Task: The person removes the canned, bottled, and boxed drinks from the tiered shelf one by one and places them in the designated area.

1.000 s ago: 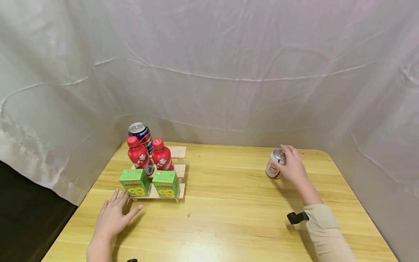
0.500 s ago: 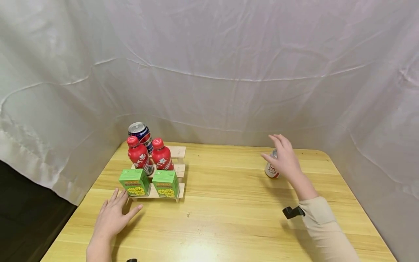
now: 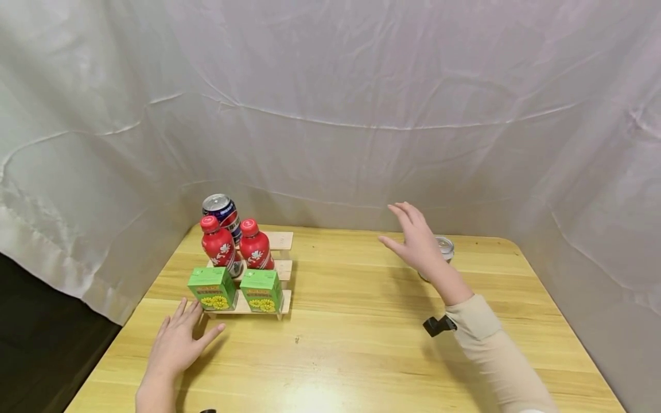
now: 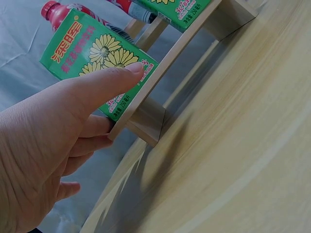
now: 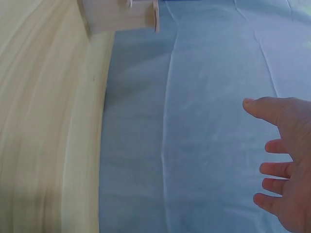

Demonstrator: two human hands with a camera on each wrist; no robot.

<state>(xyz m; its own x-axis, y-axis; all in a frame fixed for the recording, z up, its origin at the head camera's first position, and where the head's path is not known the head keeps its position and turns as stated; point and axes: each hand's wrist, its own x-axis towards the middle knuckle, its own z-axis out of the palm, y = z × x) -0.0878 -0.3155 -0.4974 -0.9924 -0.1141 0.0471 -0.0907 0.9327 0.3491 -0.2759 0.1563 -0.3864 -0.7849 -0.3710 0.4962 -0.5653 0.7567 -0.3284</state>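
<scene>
My left hand [image 3: 175, 344] lies by the front left corner of a small three-step wooden rack [image 3: 286, 299], its fingertips at the rack's end. Thumb and fingers are spread and grip nothing; whether they touch the rack I cannot tell. Two green drink cartons [image 3: 212, 289] with yellow flowers stand on the lowest step. Behind them are two red bottles [image 3: 255, 248], and a dark blue can [image 3: 222, 213] is on the top step. My right hand [image 3: 417, 244] hovers with extended fingers, holding nothing. A white drink can [image 3: 445, 246] stands behind it, mostly hidden by the hand and wrist.
The wooden table [image 3: 341, 321] has its rear edge against a pale cloth backdrop [image 3: 361, 166], which also hangs at both sides. Black cloth [image 3: 46, 338] shows at the lower left. To the right of the bottles and blue can, the upper steps show bare wood.
My right hand has let go of the white can, risen and moved left. The can stays on the table. My left hand and the rack have not moved.
</scene>
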